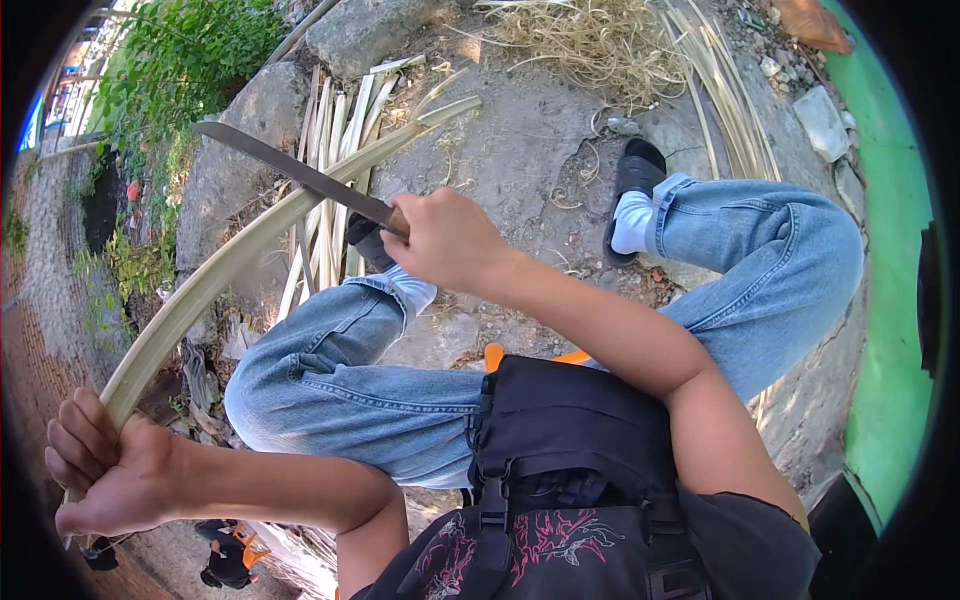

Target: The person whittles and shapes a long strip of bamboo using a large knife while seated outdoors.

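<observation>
A long pale strip (215, 270) is slanting along the person's left, clasped near one end in the left hand (115, 462); the right hand (445, 235) is gripping a knife (285, 166), its blade crossing over the strip. From afar, I am seeing more strips (337, 130) lying by the left sandal (370, 243); shavings (605, 50) are lying farther out.

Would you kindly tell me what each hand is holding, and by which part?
The right hand holds a knife by its handle; the left hand grips a long pale strip near its lower end in the picture.
</observation>
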Action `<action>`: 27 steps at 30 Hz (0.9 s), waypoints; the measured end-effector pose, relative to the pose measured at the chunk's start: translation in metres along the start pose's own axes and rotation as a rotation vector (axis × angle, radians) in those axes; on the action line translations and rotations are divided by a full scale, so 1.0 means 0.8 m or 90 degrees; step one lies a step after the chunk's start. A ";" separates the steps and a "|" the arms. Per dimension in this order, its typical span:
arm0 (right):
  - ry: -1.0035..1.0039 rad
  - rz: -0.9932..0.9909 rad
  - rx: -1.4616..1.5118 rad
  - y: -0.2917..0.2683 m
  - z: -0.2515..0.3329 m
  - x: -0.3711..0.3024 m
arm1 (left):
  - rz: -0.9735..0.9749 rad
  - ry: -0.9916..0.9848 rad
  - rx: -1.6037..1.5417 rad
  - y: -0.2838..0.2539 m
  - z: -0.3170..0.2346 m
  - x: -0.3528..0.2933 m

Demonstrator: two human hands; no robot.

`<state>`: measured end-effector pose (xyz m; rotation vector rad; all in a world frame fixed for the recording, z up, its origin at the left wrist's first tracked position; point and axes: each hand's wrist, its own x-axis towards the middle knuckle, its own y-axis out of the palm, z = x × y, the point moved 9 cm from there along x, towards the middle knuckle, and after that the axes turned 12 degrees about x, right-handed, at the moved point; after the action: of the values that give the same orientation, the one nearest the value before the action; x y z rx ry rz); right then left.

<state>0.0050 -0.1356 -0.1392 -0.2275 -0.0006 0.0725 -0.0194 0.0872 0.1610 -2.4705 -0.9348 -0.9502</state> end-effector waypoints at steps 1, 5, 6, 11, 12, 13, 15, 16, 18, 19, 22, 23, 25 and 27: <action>0.102 -0.022 -0.021 -0.009 -0.060 -0.001 | 0.004 -0.001 -0.005 0.001 -0.001 0.001; 0.388 -0.022 -0.146 -0.058 -0.233 -0.004 | -0.013 -0.028 -0.008 0.009 0.010 -0.002; 0.387 -0.030 -0.132 -0.046 -0.210 -0.009 | -0.014 -0.051 0.004 0.002 0.010 -0.006; 0.206 -0.028 -0.004 -0.006 -0.056 -0.008 | -0.020 -0.032 0.002 0.012 0.002 -0.010; 0.169 0.020 -0.025 0.003 -0.012 -0.010 | -0.006 -0.039 -0.007 0.007 0.004 -0.007; 0.143 0.027 -0.032 0.007 0.012 -0.013 | 0.006 -0.031 0.012 0.002 0.005 -0.003; 0.109 0.029 -0.045 0.004 0.010 -0.008 | -0.006 -0.026 0.014 0.009 -0.003 -0.009; 0.095 -0.009 -0.033 -0.006 -0.023 -0.003 | -0.017 -0.023 0.020 0.009 -0.008 -0.011; 0.260 -0.035 -0.037 -0.027 -0.161 -0.012 | -0.005 -0.039 -0.005 0.008 -0.004 -0.009; 0.433 -0.020 -0.056 -0.039 -0.237 -0.025 | 0.000 -0.054 -0.028 0.009 0.002 -0.008; 0.382 -0.034 -0.135 -0.044 -0.217 -0.014 | -0.015 -0.057 -0.011 0.006 0.014 -0.006; 0.370 -0.042 -0.108 -0.034 -0.168 -0.011 | -0.003 -0.069 0.008 -0.006 0.013 -0.007; 0.358 0.000 -0.052 -0.013 -0.123 -0.002 | -0.024 -0.048 0.000 -0.001 0.010 -0.005; 0.201 0.002 -0.026 -0.004 -0.043 -0.006 | -0.012 -0.048 -0.015 0.000 0.018 0.002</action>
<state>0.0007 -0.1467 -0.1720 -0.2774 0.3129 0.0392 -0.0120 0.0955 0.1518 -2.5367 -0.9787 -0.8841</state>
